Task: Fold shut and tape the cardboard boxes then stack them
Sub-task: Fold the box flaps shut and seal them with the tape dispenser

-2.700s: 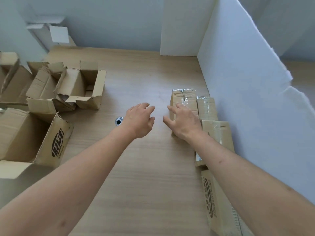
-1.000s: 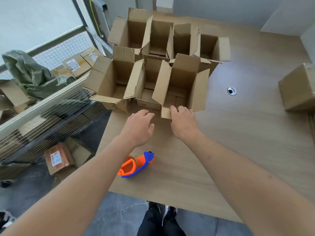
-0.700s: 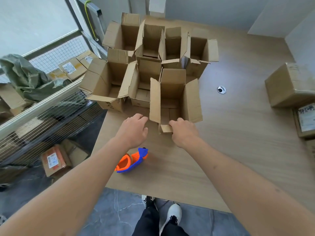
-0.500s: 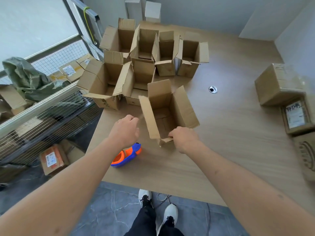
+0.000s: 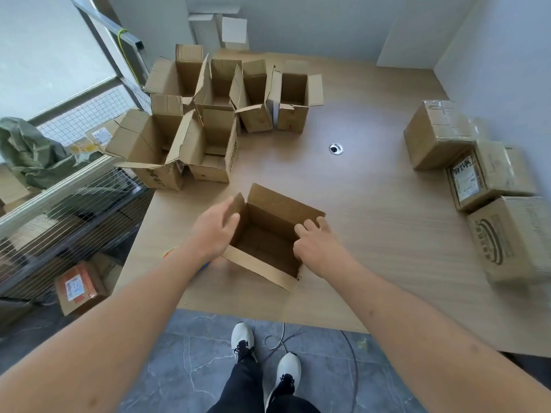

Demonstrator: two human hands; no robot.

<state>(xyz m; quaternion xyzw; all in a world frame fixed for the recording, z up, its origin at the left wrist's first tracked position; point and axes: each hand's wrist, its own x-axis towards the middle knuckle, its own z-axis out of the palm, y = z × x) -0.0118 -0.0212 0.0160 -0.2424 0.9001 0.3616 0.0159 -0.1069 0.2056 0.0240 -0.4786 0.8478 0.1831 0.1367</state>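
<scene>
A: What's in front of the person?
B: One open box (image 5: pixel 269 238) of plain brown corrugated cardboard, squarish, flaps up, standing on the pale wood-grain desk (image 5: pixel 372 222) near its front edge.

A: And the hands?
B: The left hand (image 5: pixel 213 231) holds the left flap, thumb inside and fingers curled round its outer face. The right hand (image 5: pixel 314 248) rests on the right flap, fingers bent over its edge.

A: Any other boxes?
B: A cluster of open boxes (image 5: pixel 208 114) at the desk's far left; three taped boxes (image 5: pixel 474 180), glossy with tape, along the right edge.

A: What differs from half a second ago?
B: The box has been drawn clear of the cluster toward the person, and the left hand, off it before, now grips a flap. The left arm now hides most of the orange-and-blue tape dispenser (image 5: pixel 170 252).
</scene>
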